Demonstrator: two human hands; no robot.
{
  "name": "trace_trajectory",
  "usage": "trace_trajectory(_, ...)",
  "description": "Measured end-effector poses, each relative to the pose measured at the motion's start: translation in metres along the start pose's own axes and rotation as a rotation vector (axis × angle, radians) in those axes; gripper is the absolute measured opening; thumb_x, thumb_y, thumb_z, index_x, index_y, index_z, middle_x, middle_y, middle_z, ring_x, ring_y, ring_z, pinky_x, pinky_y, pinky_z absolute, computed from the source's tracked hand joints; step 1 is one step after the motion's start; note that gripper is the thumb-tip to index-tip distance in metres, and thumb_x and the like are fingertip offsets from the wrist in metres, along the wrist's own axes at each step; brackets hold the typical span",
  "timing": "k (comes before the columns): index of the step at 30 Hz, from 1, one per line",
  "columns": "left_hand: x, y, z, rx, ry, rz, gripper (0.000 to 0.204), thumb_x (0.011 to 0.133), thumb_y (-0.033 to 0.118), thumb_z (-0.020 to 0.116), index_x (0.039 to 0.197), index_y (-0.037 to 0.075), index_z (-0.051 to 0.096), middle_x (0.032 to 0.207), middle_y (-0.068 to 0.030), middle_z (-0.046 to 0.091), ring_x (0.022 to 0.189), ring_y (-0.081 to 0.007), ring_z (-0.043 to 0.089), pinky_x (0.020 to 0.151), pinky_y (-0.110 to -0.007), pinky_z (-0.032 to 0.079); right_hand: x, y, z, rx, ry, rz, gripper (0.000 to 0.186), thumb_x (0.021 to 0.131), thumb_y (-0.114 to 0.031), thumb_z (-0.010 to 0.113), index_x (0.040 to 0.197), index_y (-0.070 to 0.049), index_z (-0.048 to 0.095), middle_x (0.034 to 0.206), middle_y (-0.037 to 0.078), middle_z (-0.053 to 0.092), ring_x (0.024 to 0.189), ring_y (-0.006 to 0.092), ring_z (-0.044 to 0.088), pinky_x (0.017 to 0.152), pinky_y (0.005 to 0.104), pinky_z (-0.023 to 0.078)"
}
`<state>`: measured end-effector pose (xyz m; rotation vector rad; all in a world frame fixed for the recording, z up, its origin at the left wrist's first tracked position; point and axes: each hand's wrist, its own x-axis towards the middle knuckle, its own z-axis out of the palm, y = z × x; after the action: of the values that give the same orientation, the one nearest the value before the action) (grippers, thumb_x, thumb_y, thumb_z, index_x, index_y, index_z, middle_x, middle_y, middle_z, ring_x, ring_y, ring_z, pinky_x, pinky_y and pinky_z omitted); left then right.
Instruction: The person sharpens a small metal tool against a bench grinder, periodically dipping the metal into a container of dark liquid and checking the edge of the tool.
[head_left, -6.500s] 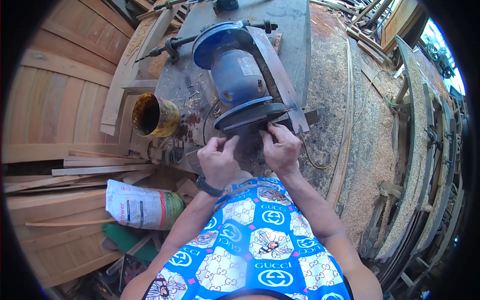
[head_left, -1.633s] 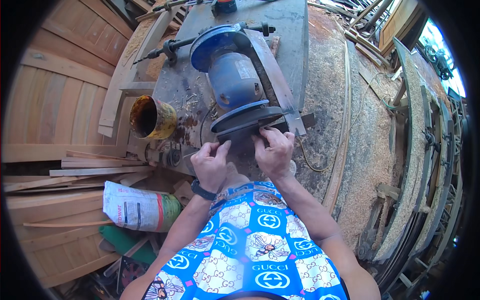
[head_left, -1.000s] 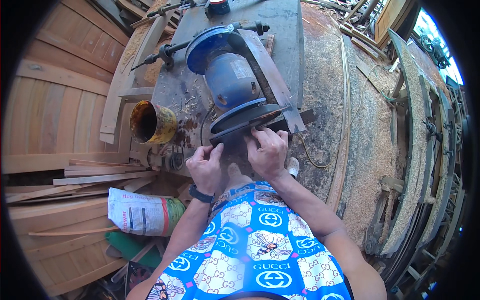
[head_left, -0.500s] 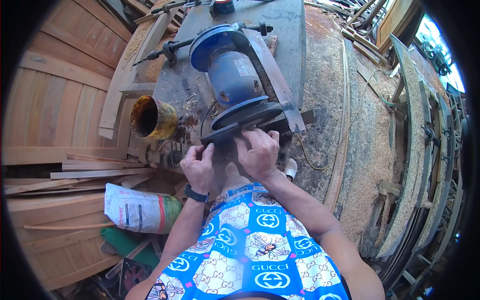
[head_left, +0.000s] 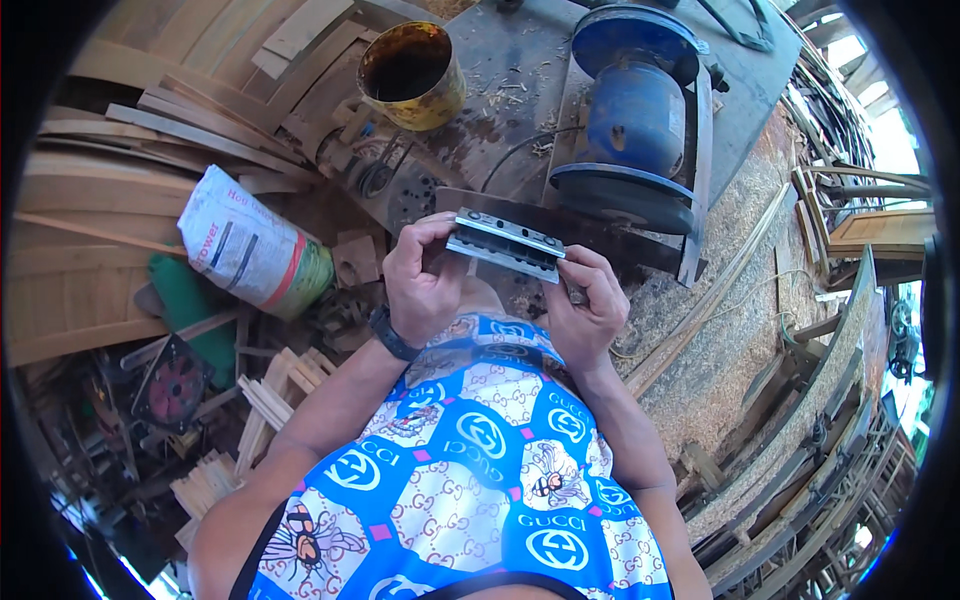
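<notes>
Broadly, the workbench (head_left: 745, 100) fills the space from 11 to 2 o'clock, its surface littered with shavings. Toward 1 o'clock on it sits the blue grinder (head_left: 637, 125), with a blue disc (head_left: 640, 42) at its far end and a dark wheel (head_left: 622, 200) at its near end, probably placed so that the wheel faces the person. Between 9 and 10 o'clock a white sack (head_left: 245, 245) leans among wood offcuts, and a stained yellow bucket (head_left: 432, 107) stands near 11 o'clock, seemingly kept within easy reach of the grinder.

Nearer the centre, the left hand (head_left: 425, 285) and the right hand (head_left: 588, 305) are each closed narrowly at the fingertips on one end of the same metal piece (head_left: 505, 243). It lies just on the 12 o'clock side of centre, apart from the wheel, its right end dipping toward 4 o'clock. Gripping only the ends appears meant to leave the long face open to view and keep it steady. Smallest is the dark wristband (head_left: 392, 337) on the left wrist.

Counted: one bench, one grinder with two discs, one sack, one bucket, two hands, one metal piece, one wristband.
</notes>
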<state>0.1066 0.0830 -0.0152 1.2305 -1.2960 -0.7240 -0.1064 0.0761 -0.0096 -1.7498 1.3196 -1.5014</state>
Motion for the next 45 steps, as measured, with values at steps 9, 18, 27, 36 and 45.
trace_trajectory(9,-0.013,-0.009,-0.017,0.174,0.029,-0.014,0.033,0.093,-0.009,0.082,0.119,-0.002,0.064,0.121,-0.0158,0.077,0.105,-0.0182,0.076,0.09,-0.032,0.062,-0.006,0.008,0.015,0.002,-0.104,0.094,0.021,0.083,0.007,0.086,0.1,0.001,0.075,0.108,0.017,0.079,0.093,0.0273,0.08,0.079,0.0349,0.062)
trace_trajectory(18,-0.015,-0.003,-0.023,0.222,0.081,-0.082,0.031,0.093,-0.004,0.084,0.117,-0.002,0.065,0.106,-0.0105,0.079,0.092,-0.0125,0.075,0.083,-0.029,0.06,-0.004,0.006,0.024,0.028,-0.156,0.15,0.021,0.082,0.005,0.087,0.099,0.001,0.076,0.107,0.015,0.08,0.096,0.0274,0.079,0.085,0.0353,0.061)
trace_trajectory(27,-0.013,-0.006,-0.023,0.259,0.099,-0.082,0.031,0.094,-0.002,0.084,0.118,-0.002,0.065,0.103,-0.0102,0.079,0.091,-0.0119,0.075,0.082,-0.028,0.06,0.0,0.008,0.025,0.056,-0.166,0.186,0.02,0.082,0.005,0.087,0.098,0.001,0.075,0.108,0.016,0.08,0.097,0.0269,0.079,0.087,0.0352,0.061)
trace_trajectory(36,-0.01,0.001,-0.019,0.223,0.099,-0.111,0.03,0.095,-0.002,0.084,0.118,-0.002,0.065,0.102,-0.0096,0.079,0.091,-0.0117,0.075,0.082,-0.028,0.061,0.003,0.007,0.024,0.049,-0.161,0.186,0.019,0.082,0.005,0.086,0.098,0.001,0.076,0.107,0.015,0.08,0.096,0.0263,0.079,0.087,0.0349,0.061)
trace_trajectory(45,-0.011,0.004,-0.019,0.178,0.111,-0.129,0.029,0.095,-0.003,0.083,0.118,-0.003,0.065,0.102,-0.0099,0.079,0.091,-0.0118,0.075,0.083,-0.028,0.061,0.003,0.005,0.026,0.057,-0.159,0.183,0.018,0.082,0.004,0.087,0.097,0.001,0.076,0.105,0.014,0.08,0.095,0.0259,0.079,0.085,0.0346,0.061)
